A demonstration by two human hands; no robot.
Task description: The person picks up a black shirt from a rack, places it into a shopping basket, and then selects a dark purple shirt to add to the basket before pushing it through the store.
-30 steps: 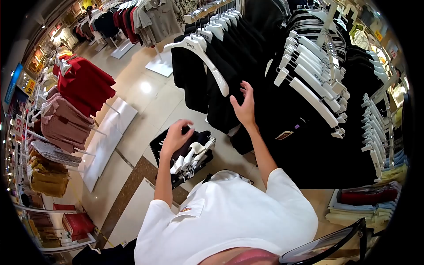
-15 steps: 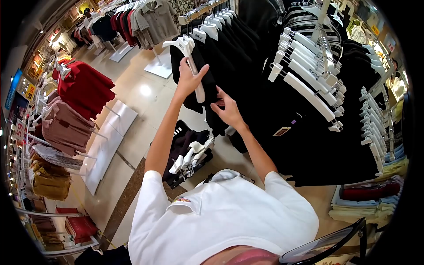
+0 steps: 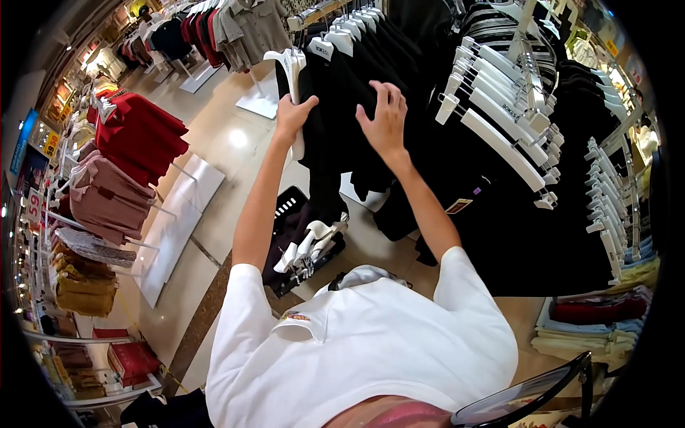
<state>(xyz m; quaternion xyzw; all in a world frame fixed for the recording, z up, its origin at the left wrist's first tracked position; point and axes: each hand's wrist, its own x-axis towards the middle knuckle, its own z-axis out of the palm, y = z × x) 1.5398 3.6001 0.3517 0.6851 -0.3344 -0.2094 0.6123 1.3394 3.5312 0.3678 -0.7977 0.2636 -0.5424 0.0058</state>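
Observation:
My left hand (image 3: 294, 120) is closed round a white hanger (image 3: 291, 68) at the front end of the rack. On that hanger a black garment (image 3: 317, 135) hangs down. To the right, my right hand (image 3: 385, 121) is raised with its fingers apart, holding nothing. It is in front of the row of black garments (image 3: 357, 78), whose white hangers sit close together on the rail (image 3: 321, 16). Whether its fingertips touch the cloth is hard to make out.
Below my hands stands a dark basket (image 3: 291, 203) with dark clothes and white hangers (image 3: 308, 246). Black trousers-style hangers of white plastic (image 3: 503, 146) fill a rack at the right. Red garments (image 3: 139, 135) and pink garments (image 3: 107, 189) hang at the left, above a white platform (image 3: 178, 228).
My right hand has moved up and to the right, its fingers now pointing upward. My left hand has shifted slightly left and up, and the hanger in it has turned.

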